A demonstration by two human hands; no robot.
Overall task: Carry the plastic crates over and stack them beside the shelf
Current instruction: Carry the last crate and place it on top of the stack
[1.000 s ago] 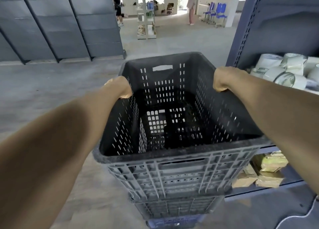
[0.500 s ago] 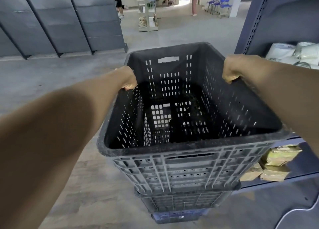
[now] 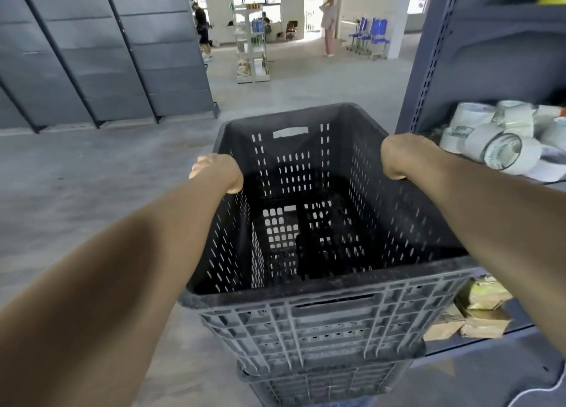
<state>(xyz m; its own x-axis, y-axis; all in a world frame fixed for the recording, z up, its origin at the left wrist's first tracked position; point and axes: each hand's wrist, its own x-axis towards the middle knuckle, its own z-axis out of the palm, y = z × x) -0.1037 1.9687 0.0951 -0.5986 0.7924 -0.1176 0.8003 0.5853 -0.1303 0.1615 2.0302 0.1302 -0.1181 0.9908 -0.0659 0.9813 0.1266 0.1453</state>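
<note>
Head camera view, looking down along two bare forearms. The left hand (image 3: 216, 173) is curled over the left rim and the right hand (image 3: 398, 157) over the right rim of a dark grey perforated plastic crate (image 3: 321, 324). Each grip is clamped on the rim about midway along its side, with the fingers wrapped out of sight on the outer face.

The crate is empty, upright and roughly level, directly above a second grey plastic crate (image 3: 324, 382). It meets or nearly meets that crate's top edge; whether it is fully seated cannot be told. The pair stands on the grey concrete floor (image 3: 92, 192), just beside the blue-grey metal shelf (image 3: 428, 54) on the right. The shelf carries white tape rolls (image 3: 496, 149) and, lower down, yellowish paper packets (image 3: 484, 296).

By its look, the crate is stiff, light for its bulk and not fragile. Its dusty rim may be a little slippery, so the moulded rims or the slotted handles in the end walls seem the best places to hold. The bottom of the stack is cut off at the lower edge, where a strip of blue (image 3: 346, 404) may be a third crate.
</note>
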